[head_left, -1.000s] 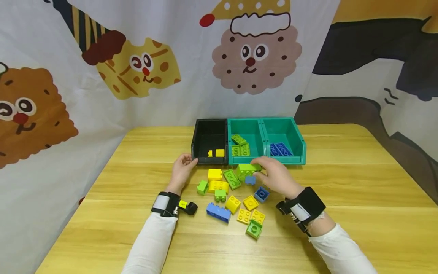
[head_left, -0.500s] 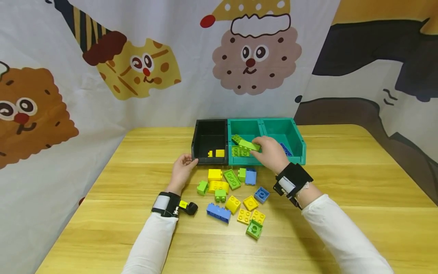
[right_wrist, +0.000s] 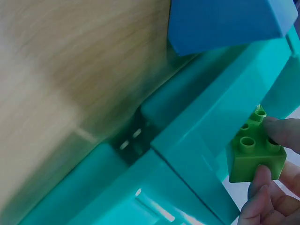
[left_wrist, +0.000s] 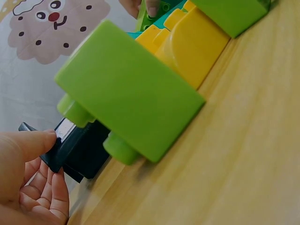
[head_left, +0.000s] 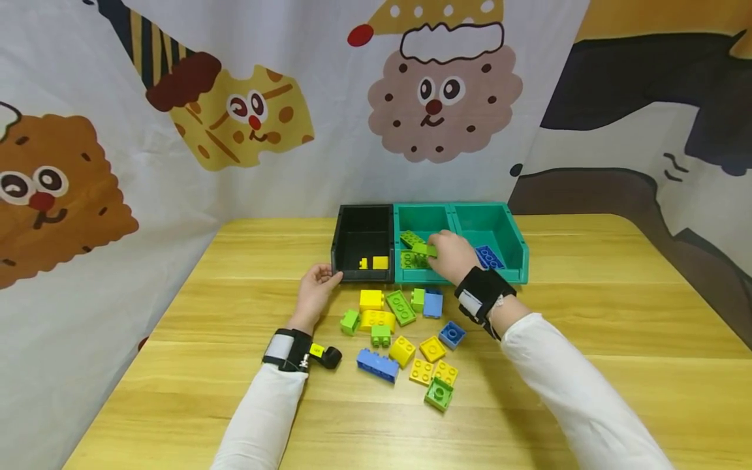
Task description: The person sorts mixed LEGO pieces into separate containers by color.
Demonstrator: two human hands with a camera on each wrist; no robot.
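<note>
My right hand [head_left: 455, 256] is over the middle teal bin [head_left: 424, 212], holding a green toy brick [head_left: 424, 249] by one end. Seen from the right wrist, the thumb lies on the studs of that green brick [right_wrist: 248, 154] and the fingertips touch its end. Several green bricks [head_left: 407, 260] lie in the bin below. My left hand [head_left: 314, 292] pinches the front left corner of the black bin [head_left: 361, 277], which contains yellow pieces [head_left: 380, 262]. In the left wrist view, thumb and fingers [left_wrist: 60, 197] grip the black bin's edge [left_wrist: 86, 145].
Loose bricks lie in front of the bins, among them a long blue brick [head_left: 378, 365], a yellow arched brick [head_left: 378, 320] and a green square brick [head_left: 438, 394]. The right teal bin [head_left: 517, 261] contains blue bricks [head_left: 489, 257]. A printed cloth [head_left: 335, 163] hangs behind the table.
My right hand has lifted the green brick from the pile and carried it forward into the middle teal bin, where it is now lower. My left hand keeps its grip on the black bin.
</note>
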